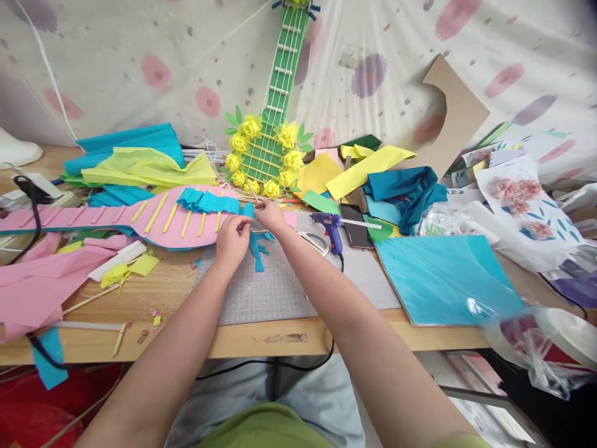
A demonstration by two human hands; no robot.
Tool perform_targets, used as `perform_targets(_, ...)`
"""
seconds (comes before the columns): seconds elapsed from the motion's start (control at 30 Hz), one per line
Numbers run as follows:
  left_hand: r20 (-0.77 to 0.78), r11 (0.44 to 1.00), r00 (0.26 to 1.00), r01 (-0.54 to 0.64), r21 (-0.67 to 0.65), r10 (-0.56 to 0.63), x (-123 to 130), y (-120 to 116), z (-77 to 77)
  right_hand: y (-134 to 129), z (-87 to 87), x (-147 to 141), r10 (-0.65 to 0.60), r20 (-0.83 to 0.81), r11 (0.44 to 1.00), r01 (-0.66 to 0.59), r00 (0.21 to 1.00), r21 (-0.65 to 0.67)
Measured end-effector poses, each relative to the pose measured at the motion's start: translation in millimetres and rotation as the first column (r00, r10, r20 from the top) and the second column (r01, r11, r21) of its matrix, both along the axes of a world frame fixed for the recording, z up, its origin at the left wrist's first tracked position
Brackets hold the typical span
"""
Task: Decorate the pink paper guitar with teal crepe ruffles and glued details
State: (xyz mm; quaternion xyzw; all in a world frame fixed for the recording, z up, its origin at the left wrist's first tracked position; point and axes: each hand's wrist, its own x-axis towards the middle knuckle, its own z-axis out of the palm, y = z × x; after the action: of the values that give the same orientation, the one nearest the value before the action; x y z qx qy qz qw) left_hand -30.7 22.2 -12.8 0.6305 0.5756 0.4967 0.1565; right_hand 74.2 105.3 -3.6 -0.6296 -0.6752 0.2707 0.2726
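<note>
My left hand point(234, 239) is closed, its thumb and fingers pinched at a strip of blue crepe paper point(246, 210). Just beyond it, my right hand point(271, 216) has its fingers curled by the same strip. A thin stick point(252, 190) rises from the right fingertips and looks pinched there. Gathered blue ruffle point(208, 201) lies across a pink lute-shaped panel point(161, 233), which has yellow sticks point(156, 213) set across it. Below my hands, a cut blue scrap point(257, 250) rests on the grey cutting mat point(265, 292). My fingers hide part of the strip.
A blue glue gun point(332, 231), scissors point(314, 241) and a phone point(358, 227) lie right of my hands. A green paper guitar point(274, 112) with yellow flowers leans at the back. Pink crepe paper point(41, 283) covers the left; a blue board point(448, 280) lies right.
</note>
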Motion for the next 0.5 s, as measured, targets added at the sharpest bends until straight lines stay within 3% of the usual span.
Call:
perform_targets(0.07,0.013,0.999,1.000,-0.025,-0.041,0.026,-0.5,-1.0,1.1,-5.9,-0.1,6.8,0.009,-0.252,0.994,-0.035,0.968,-0.102)
perform_targets(0.2,-0.060,0.990,0.995,-0.087,-0.106,0.081,-0.5,-1.0,2.0,-26.9,2.3,16.0,-0.049,-0.614,0.972,-0.103,0.788,-0.211)
perform_targets(0.37,-0.116,0.980,0.990,-0.104,-0.168,0.085,3.5,-2.4,4.2,-46.0,9.4,14.5,-0.018,-0.774,0.943,-0.246,0.633,-0.223)
perform_targets(0.5,-0.029,0.964,0.995,-0.096,-0.246,0.092,3.6,-1.5,3.1,-49.5,9.6,8.7,-0.057,-0.842,0.951,-0.227,0.536,-0.209)
